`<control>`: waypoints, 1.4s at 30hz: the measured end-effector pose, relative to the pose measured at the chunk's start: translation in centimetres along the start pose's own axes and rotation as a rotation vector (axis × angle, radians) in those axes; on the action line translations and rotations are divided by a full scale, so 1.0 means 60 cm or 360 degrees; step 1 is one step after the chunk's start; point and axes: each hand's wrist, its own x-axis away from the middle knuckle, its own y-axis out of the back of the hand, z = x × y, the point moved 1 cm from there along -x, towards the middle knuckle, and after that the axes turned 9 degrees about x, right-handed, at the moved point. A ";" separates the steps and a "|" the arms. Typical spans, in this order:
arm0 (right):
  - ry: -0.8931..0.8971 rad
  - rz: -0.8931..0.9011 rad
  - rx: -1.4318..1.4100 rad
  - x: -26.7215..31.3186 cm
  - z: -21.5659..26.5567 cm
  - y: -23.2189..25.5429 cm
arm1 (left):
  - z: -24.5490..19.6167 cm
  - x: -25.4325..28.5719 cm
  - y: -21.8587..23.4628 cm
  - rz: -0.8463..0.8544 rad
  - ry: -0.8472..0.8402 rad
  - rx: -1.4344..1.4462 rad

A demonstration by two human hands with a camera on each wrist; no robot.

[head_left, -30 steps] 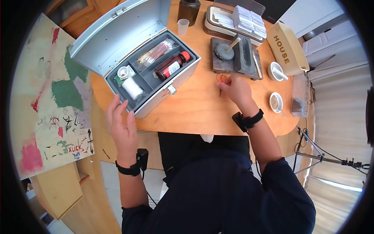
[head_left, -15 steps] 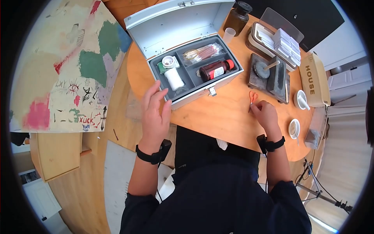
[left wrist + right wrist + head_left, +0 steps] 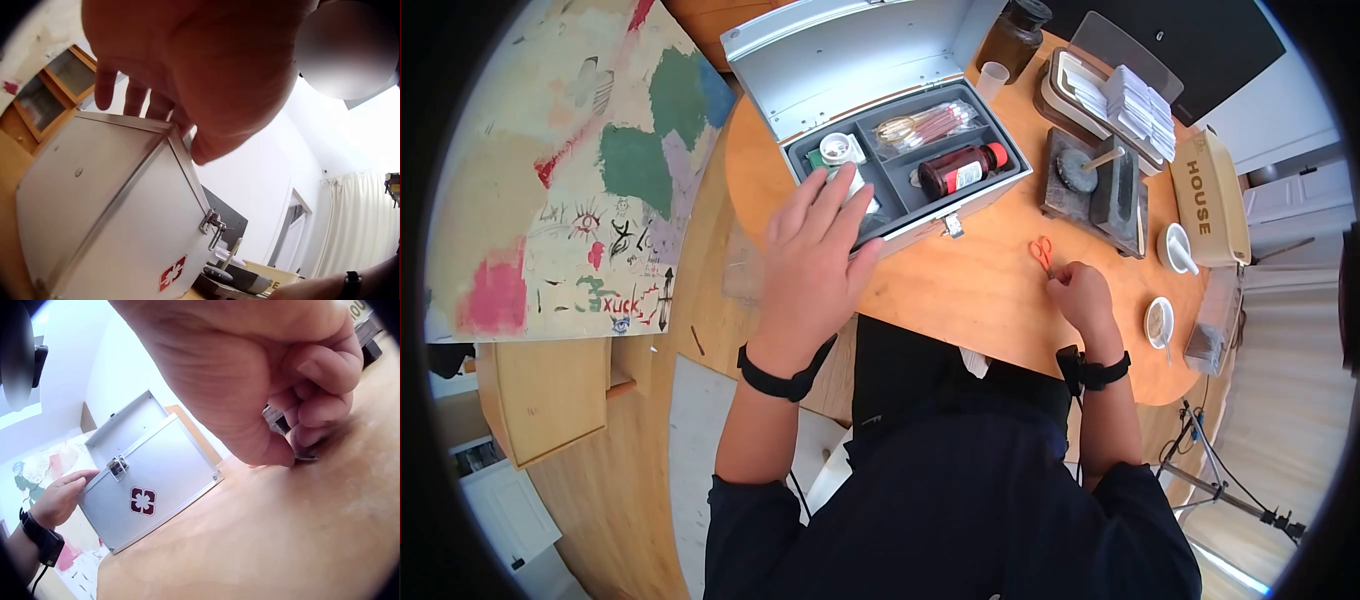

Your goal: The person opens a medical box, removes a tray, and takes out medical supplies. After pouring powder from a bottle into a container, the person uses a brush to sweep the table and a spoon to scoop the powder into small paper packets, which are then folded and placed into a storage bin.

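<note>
My right hand [image 3: 1086, 300] pinches a small pair of orange-handled scissors [image 3: 1041, 250] by the blade end, low at the tabletop, with the handles pointing away. A bit of shiny metal [image 3: 306, 458] shows under the fingertips in the right wrist view. My left hand [image 3: 815, 265] reaches with fingers spread over the near left corner of an open silver first-aid box [image 3: 144, 219]. Its fingertips overlap a white roll [image 3: 855, 184], which they partly hide. Beside that sit a small white round container [image 3: 836, 148], a bag of cotton swabs [image 3: 930, 127] and a brown red-capped bottle [image 3: 956, 172].
Right of the box stand a dark stone grinder [image 3: 1090, 190], a case of white packets [image 3: 1138, 110], two white bowls [image 3: 1174, 250] and a cream HOUSE bin [image 3: 1212, 200]. Behind are a dark jar [image 3: 1012, 40] and a clear cup [image 3: 992, 80]. The wooden table's edge [image 3: 960, 335] runs near my lap.
My left hand has moved forward from beside the box to over its left compartment. My right hand has drawn the scissors slightly toward me, away from the grinder. The head view has turned left.
</note>
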 end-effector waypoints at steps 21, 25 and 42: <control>0.0155 -0.0377 -0.0054 0.054 0.030 0.017 | 0.020 0.030 -0.015 -0.0074 0.0035 0.0047; 0.0493 -0.0270 -0.0450 0.071 0.139 0.096 | 0.019 0.031 -0.020 -0.0087 0.0028 0.0091; 0.0833 -0.0474 0.0017 0.021 0.402 0.085 | 0.024 0.036 -0.024 -0.0187 0.0011 0.0101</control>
